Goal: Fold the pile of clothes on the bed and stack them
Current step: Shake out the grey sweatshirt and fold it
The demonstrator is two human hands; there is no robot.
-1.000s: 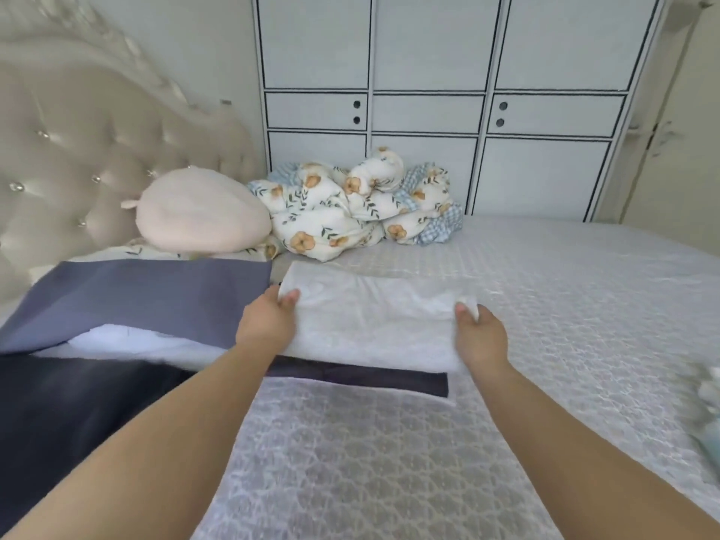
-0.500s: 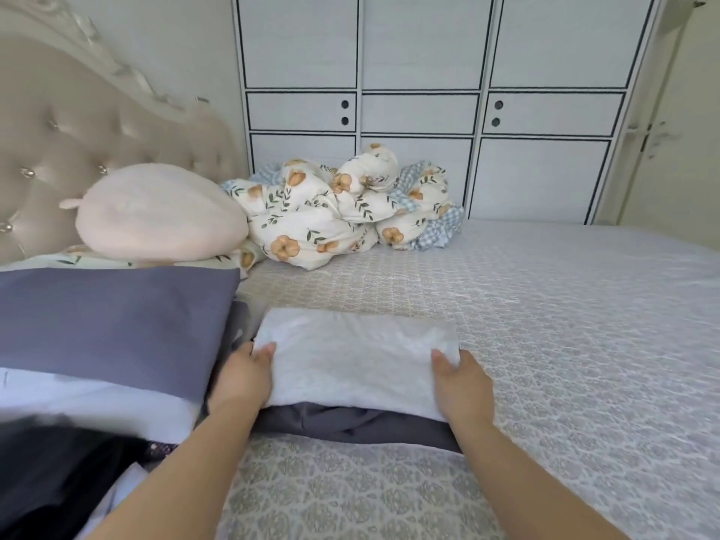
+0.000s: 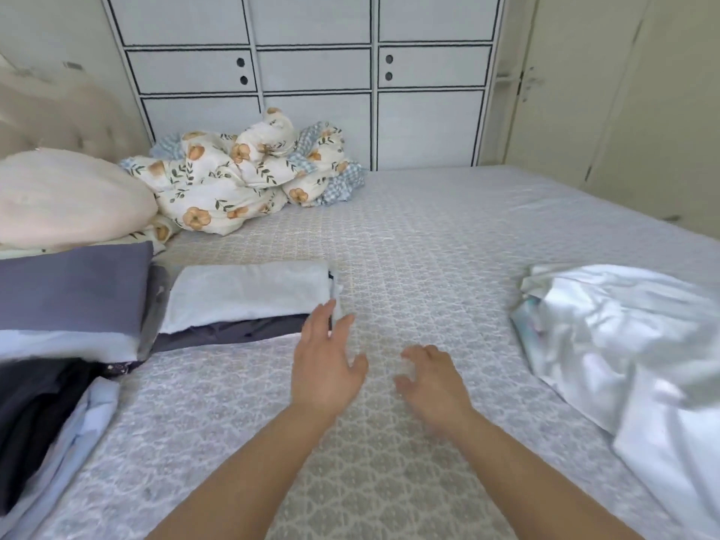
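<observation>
Both hands, left (image 3: 325,368) and right (image 3: 434,381), were empty; grabbing the slippery pile (image 3: 623,344) to their right carelessly could've dragged it off.

A crumpled floral quilt (image 3: 237,181) lies at the far side of the bed, against a white panelled wardrobe (image 3: 311,72). A pale pink pillow (image 3: 66,196) rests just left of the quilt, before a tufted headboard (image 3: 58,118). Patterned grey bedspread (image 3: 428,247) covers the mattress.
</observation>
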